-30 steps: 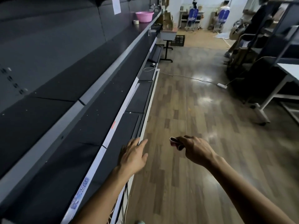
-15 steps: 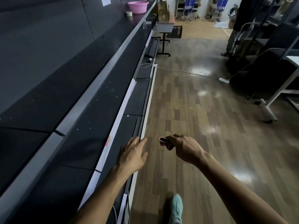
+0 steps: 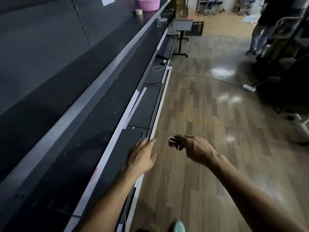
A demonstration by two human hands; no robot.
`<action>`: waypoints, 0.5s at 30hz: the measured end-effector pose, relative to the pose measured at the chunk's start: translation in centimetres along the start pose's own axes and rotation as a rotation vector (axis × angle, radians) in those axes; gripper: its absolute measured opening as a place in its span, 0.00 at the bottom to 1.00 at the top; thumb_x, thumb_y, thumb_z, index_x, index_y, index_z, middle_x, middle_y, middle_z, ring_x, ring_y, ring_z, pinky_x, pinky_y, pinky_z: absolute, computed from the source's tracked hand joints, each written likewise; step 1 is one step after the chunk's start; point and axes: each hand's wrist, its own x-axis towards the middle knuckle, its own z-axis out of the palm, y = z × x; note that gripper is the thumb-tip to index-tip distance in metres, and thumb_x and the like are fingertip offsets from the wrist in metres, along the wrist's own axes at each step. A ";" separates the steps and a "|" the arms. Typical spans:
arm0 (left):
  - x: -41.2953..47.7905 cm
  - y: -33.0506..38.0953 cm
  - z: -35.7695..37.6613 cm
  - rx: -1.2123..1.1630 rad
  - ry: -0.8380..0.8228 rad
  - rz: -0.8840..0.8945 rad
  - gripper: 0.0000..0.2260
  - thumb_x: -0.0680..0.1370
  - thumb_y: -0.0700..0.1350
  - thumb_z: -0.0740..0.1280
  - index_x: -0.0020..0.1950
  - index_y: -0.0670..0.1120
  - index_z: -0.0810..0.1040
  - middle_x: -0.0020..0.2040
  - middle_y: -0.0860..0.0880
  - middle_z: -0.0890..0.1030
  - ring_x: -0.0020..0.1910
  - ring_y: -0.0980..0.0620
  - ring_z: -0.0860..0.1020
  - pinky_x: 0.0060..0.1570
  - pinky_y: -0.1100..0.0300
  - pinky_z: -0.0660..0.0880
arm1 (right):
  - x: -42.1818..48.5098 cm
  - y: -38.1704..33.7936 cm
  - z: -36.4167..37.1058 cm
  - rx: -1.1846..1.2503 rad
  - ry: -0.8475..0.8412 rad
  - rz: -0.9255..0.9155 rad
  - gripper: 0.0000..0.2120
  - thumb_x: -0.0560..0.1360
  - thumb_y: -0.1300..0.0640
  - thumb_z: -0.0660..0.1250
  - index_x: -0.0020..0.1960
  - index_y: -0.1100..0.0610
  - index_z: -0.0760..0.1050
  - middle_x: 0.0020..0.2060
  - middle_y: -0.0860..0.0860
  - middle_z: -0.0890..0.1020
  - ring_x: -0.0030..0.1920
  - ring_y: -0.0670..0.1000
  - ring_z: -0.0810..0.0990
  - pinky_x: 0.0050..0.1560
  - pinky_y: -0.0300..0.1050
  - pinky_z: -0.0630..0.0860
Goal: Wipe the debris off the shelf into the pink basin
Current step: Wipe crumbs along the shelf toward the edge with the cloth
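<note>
Left hand [image 3: 142,158]: lower centre of the frame, over the front edge of the bottom shelf [image 3: 133,141]; fingers straight and slightly apart, holding nothing.
Right hand [image 3: 194,150]: just right of the left, above the wooden floor [image 3: 209,114]; fingers curled round a small pale folded thing [image 3: 173,141], kind unclear.
Pink basin [image 3: 32,3]: upper left, far end of the top shelf [image 3: 70,81], beside 1 tape roll [image 3: 138,12].
Debris [image 3: 115,112]: pale specks scattered on the dark middle shelf [image 3: 100,131], left of centre.
Shoe [image 3: 178,226]: teal, bottom edge.
</note>
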 end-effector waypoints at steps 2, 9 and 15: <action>2.2 0.5 0.3 -0.011 -0.029 -0.007 0.28 0.80 0.53 0.62 0.78 0.54 0.57 0.77 0.48 0.61 0.76 0.48 0.58 0.72 0.49 0.61 | 1.3 1.7 -0.7 -0.015 -0.007 0.019 0.24 0.74 0.67 0.57 0.65 0.46 0.72 0.54 0.43 0.82 0.51 0.48 0.83 0.38 0.44 0.79; 11.9 1.0 0.1 0.007 -0.041 0.039 0.27 0.80 0.52 0.61 0.78 0.53 0.58 0.76 0.49 0.62 0.76 0.49 0.58 0.71 0.52 0.59 | 8.2 7.4 -1.3 -0.013 -0.052 0.071 0.22 0.74 0.67 0.57 0.62 0.49 0.74 0.54 0.45 0.82 0.49 0.50 0.82 0.38 0.44 0.78; 22.8 -1.2 -0.5 -0.032 -0.049 0.087 0.27 0.80 0.52 0.62 0.78 0.52 0.59 0.75 0.51 0.64 0.74 0.51 0.62 0.70 0.53 0.63 | 17.4 11.9 -1.2 -0.001 -0.036 0.093 0.20 0.76 0.68 0.58 0.63 0.50 0.74 0.53 0.45 0.82 0.49 0.47 0.82 0.39 0.44 0.80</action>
